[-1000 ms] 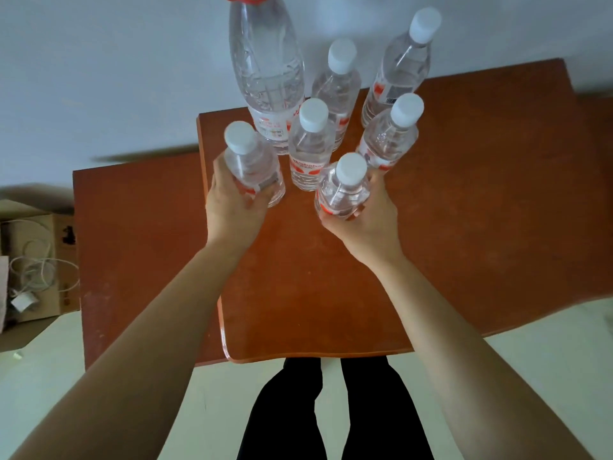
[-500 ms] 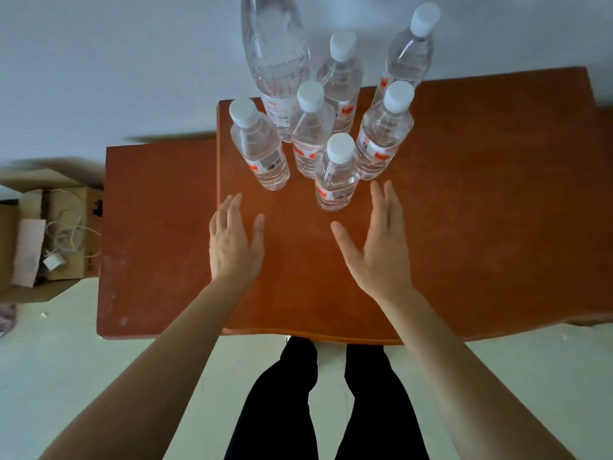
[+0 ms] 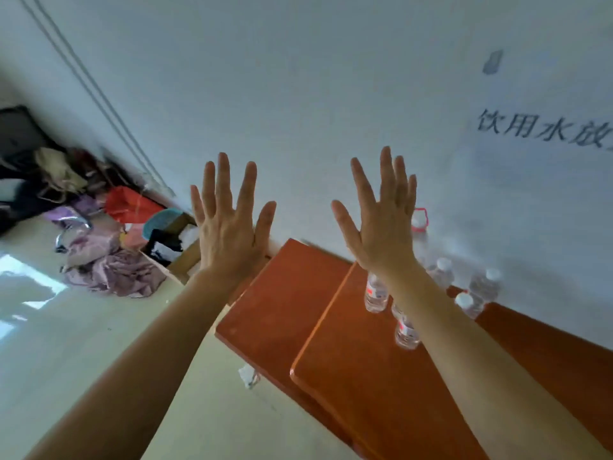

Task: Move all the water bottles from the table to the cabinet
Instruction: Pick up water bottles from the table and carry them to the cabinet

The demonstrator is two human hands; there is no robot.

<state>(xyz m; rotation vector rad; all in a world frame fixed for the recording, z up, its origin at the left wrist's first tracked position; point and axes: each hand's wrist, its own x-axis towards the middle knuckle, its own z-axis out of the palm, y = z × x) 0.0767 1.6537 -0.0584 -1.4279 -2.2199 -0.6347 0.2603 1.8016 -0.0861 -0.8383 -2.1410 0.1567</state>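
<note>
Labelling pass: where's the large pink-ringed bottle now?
Head view, right of centre: large bottle by the wall on the table, partly hidden behind the right hand, small bottles to its right.

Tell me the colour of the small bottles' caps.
White caps, clearest in the head view.

My feed shows what looks like a plain room in a home, partly used for storage. Dark Chinese characters [image 3: 544,129] are written straight onto the bare white wall [image 3: 298,94]. A reddish-brown wooden table [image 3: 381,376] stands against that wall with small water bottles [image 3: 376,293] on it. In the far corner, on a glossy pale floor [image 3: 66,343], I see a heap of clothes [image 3: 112,270], bags [image 3: 56,171], a red plastic bag [image 3: 129,204] and an open cardboard box [image 3: 185,257].
</note>
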